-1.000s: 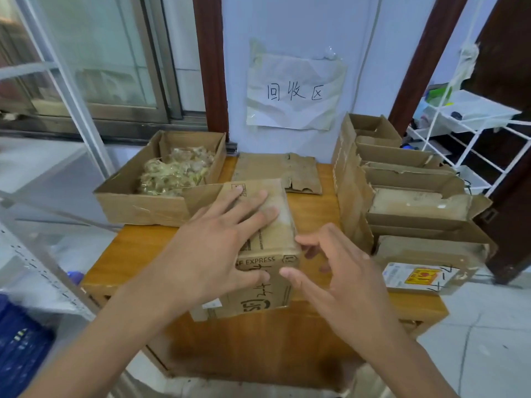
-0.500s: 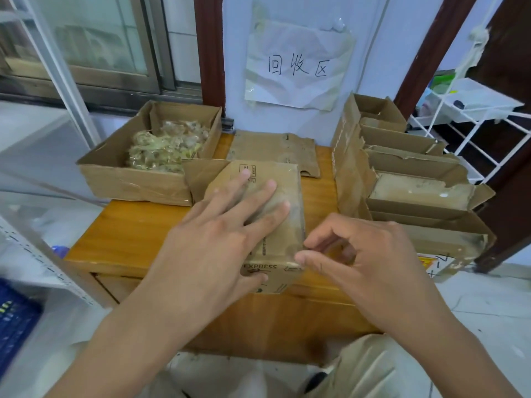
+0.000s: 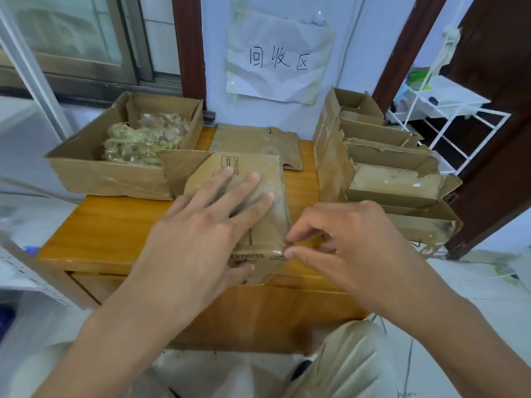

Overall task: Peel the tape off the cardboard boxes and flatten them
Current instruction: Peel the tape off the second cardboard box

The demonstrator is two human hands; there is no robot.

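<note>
Against the frame half a second back, we note little change: the left hand (image 3: 201, 237) stays pressed flat on the small box (image 3: 258, 196), fingers spread, not closed round anything. The right hand (image 3: 353, 248) has drawn a little nearer the box's near right corner, thumb and forefinger now pinched together at that edge, apparently on a tape end; we cannot tell whether tape is actually gripped.

The small box sits at the near middle edge of the wooden table (image 3: 115, 222), overhanging it slightly. Its top is dull and glossy with clear tape; "EXPRESS" is printed on the near face, and one flap stands open at the far left.

Far left, an open box (image 3: 94, 173) holds crumpled tape. A flattened piece (image 3: 255, 139) lies behind. Stacked boxes (image 3: 388, 179) stand at right.
</note>
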